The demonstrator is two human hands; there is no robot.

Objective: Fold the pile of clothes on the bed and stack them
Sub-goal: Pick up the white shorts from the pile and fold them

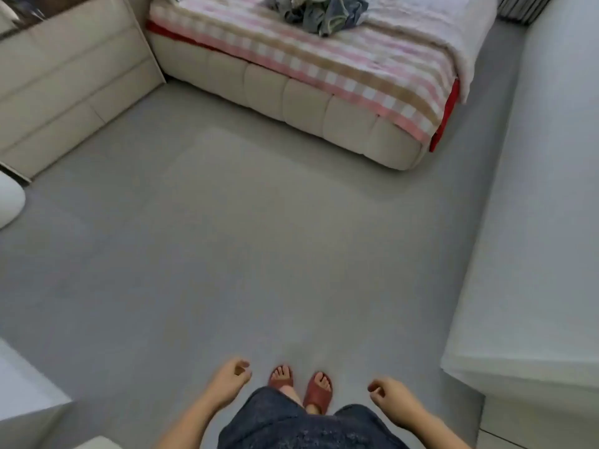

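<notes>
Presently: clothes [319, 11] heaped mid-bed [324, 69], well apart from left hand [231, 377] and right hand [390, 398], both loosely curled, empty; best approach the near edge, lift one garment.

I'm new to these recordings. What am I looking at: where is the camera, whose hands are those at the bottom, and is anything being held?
There is no machine here. A person wears one wide-angle camera on the head, looking forward and down, so you see their own body from above. The left hand and right hand hang at their sides, fingers loosely curled, holding nothing. Between them are feet in red slippers on the grey floor. Across the floor stands the bed, covered by a pink checked blanket. On it, at the picture's top edge, lies the pile of clothes, crumpled and unfolded.
</notes>
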